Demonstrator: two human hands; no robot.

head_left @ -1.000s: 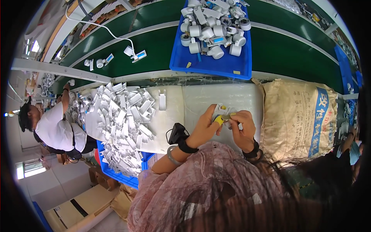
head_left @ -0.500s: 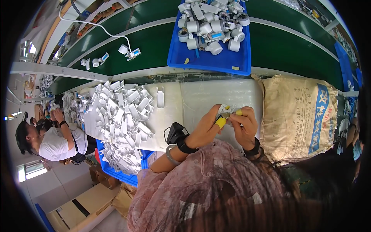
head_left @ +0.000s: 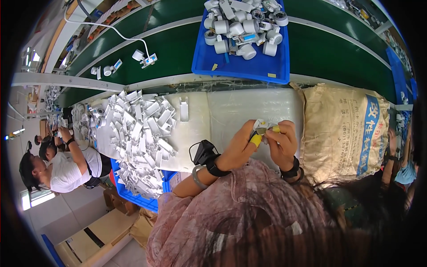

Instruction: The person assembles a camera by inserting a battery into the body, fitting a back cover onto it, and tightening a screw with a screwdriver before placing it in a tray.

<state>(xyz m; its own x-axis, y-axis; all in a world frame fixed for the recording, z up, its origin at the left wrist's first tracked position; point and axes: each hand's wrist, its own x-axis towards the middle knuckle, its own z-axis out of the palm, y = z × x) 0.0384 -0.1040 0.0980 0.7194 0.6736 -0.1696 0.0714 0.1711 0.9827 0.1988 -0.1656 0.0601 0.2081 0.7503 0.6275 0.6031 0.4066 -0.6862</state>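
Note:
Both my hands meet over the worktable, fingers bent around one small white plastic part [head_left: 260, 123]. My left hand [head_left: 239, 147] grips it from the left side, its thumb wrapped in a yellow cover. From the right, my right hand [head_left: 283, 144] pinches at the same part, and a yellow cover shows on one fingertip. Something greyish sits between the fingertips, mostly hidden and too small to name. To the left lies a big heap of white channel-shaped plastic pieces [head_left: 144, 122]. One such piece [head_left: 184, 109] lies apart on the pale table cover.
A blue bin [head_left: 242, 73] of round white housings stands beyond my hands on the green conveyor [head_left: 173, 62]. At right lies a tan sack [head_left: 338, 133]. A blue crate [head_left: 149, 204] sits under the heap's near edge. Co-workers are at left [head_left: 73, 164] and far right [head_left: 405, 171].
My hands stay together on the white part with only slight finger and wrist shifts. The view has moved a little. At far right, a co-worker's raised forearms show more.

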